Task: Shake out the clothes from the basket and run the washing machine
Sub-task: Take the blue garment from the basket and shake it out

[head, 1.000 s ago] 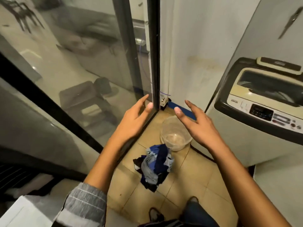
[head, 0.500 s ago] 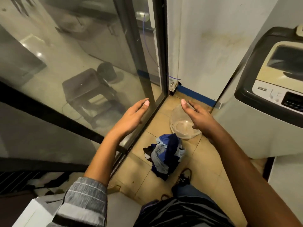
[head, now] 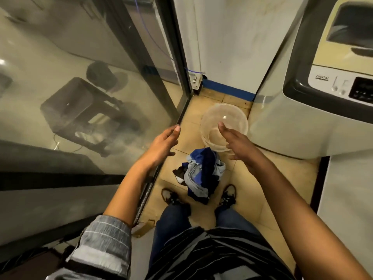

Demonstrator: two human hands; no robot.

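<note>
Clothes (head: 201, 174) lie piled on the floor (head: 228, 98) beside the clear bowl (head: 224, 126); I see left hand (head: 161, 146) and right hand (head: 240, 144) with fingers relaxed, holding nothing.

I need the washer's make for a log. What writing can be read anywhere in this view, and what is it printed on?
"DIGITAL": small dark lettering on the pale control panel of the washing machine.
The dark display and the marks beside it on that panel: too small and blurred to read.
No brand name shows, and no other writing is legible.
</note>
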